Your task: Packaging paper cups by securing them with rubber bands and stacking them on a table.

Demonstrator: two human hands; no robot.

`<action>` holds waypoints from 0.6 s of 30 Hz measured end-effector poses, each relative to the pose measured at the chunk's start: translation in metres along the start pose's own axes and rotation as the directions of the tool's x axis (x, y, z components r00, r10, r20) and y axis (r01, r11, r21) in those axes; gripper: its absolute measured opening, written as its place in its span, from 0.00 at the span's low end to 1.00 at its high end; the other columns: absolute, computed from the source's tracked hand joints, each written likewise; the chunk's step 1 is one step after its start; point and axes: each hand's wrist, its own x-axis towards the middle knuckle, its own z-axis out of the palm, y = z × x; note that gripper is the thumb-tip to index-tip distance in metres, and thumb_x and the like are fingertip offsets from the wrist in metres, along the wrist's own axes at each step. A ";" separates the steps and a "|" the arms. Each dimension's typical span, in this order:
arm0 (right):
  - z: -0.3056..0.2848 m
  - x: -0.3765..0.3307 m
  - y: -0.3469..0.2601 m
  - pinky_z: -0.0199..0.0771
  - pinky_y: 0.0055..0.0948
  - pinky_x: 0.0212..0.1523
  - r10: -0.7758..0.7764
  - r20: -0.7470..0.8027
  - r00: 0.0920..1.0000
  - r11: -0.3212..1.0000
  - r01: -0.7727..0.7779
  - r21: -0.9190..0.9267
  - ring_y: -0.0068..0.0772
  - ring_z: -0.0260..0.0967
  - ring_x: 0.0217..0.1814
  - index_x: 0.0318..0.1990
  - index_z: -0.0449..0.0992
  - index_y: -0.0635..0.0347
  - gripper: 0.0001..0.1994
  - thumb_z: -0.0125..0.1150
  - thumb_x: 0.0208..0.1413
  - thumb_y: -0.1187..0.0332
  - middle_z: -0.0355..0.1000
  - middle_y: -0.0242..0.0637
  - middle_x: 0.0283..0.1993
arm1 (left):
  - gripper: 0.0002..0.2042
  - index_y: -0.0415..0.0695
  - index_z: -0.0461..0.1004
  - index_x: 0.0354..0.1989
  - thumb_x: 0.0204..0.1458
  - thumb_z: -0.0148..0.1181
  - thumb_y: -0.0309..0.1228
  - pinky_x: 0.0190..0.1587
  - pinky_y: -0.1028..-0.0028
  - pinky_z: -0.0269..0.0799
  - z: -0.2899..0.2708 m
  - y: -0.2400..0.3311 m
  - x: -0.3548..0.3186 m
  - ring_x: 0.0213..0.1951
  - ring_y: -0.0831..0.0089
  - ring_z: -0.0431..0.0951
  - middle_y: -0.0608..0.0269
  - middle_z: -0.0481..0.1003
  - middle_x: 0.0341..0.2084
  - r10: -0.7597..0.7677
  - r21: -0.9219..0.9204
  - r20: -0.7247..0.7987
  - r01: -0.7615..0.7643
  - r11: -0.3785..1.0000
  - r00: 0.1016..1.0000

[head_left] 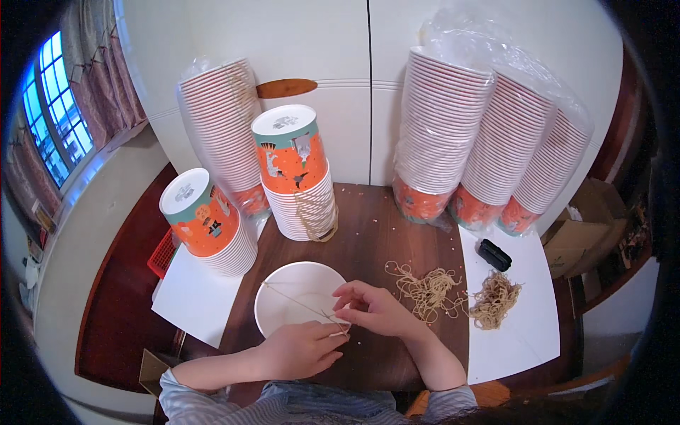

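Observation:
A white paper bucket stands mouth up on the brown table in front of me. A thin tan cord runs across its mouth from the far left rim to the near right rim, where its strands cross. My left hand lies against the near side of the bucket, its fingers closed on the cord by the rim. From the right, my right hand reaches over the rim with bent fingers, its thumb at the cord's crossing. Part of the cord and of the rim is hidden behind my fingers.
Two piles of tan cords lie to the right, near a small black object. Upside-down orange and green bucket stacks stand at left. Plastic-wrapped stacks rise behind. A cardboard box is at far right.

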 end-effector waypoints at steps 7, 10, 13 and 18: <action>0.008 0.000 0.004 0.68 0.22 0.31 -0.057 0.088 0.994 0.998 0.055 0.034 0.21 0.68 0.30 0.44 0.66 0.59 0.14 0.56 0.48 0.70 0.73 0.36 0.29 | 0.14 0.45 0.71 0.37 0.40 0.59 0.32 0.28 0.73 0.70 0.004 -0.002 -0.001 0.26 0.70 0.72 0.65 0.71 0.27 0.104 0.148 0.000 -0.103 0.984 0.995; 0.007 -0.002 0.006 0.68 0.23 0.32 -0.112 0.067 0.991 0.994 0.113 -0.010 0.22 0.68 0.31 0.43 0.67 0.59 0.14 0.56 0.48 0.71 0.72 0.36 0.30 | 0.12 0.42 0.70 0.33 0.39 0.58 0.31 0.27 0.72 0.68 -0.008 -0.012 -0.003 0.26 0.69 0.72 0.65 0.69 0.23 -0.057 0.147 -0.153 0.080 0.986 0.987; 0.004 -0.002 0.002 0.68 0.19 0.36 -0.131 0.005 0.991 0.991 0.132 -0.009 0.19 0.68 0.36 0.42 0.67 0.62 0.12 0.54 0.49 0.77 0.72 0.34 0.32 | 0.10 0.41 0.71 0.29 0.37 0.59 0.30 0.34 0.68 0.67 -0.018 -0.028 0.005 0.28 0.64 0.72 0.63 0.70 0.24 -0.094 0.073 -0.231 0.113 0.991 0.968; 0.003 -0.001 0.003 0.66 0.17 0.30 -0.133 -0.010 0.991 0.990 0.133 -0.041 0.16 0.67 0.31 0.40 0.69 0.61 0.11 0.56 0.48 0.74 0.71 0.32 0.30 | 0.05 0.40 0.73 0.26 0.42 0.56 0.28 0.38 0.65 0.64 -0.009 -0.044 0.004 0.31 0.62 0.72 0.59 0.72 0.23 -0.164 -0.135 -0.041 0.157 0.978 0.986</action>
